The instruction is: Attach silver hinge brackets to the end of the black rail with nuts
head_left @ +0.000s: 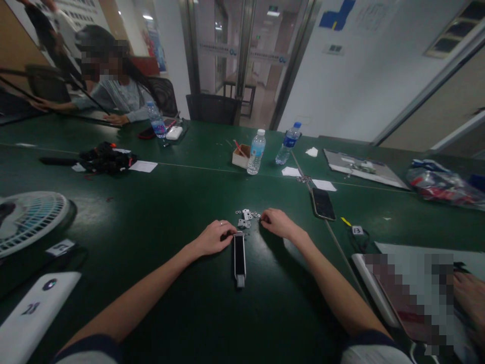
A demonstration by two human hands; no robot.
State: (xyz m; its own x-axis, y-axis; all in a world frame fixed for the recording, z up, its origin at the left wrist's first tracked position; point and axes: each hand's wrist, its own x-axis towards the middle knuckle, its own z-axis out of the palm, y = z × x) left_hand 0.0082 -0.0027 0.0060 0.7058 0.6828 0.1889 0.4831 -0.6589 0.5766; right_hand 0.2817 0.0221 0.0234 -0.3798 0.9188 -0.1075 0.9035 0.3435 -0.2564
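A slim black bar with silver edges and a grey tab at its near end lies on the green table in front of me. My left hand, a ring on one finger, rests at the bar's far end. Its fingers are drawn together there, and what they pinch is too small to make out. Just beyond the bar sit several small metal brackets and some small rings. To the right of these, my right hand has its fingertips pinched at the tabletop, around something small and dark that I cannot identify.
A phone lies to the right; water bottles and a small box stand beyond. On the left are a fan and a white device marked 28. A person sits across; another person's hand shows at right.
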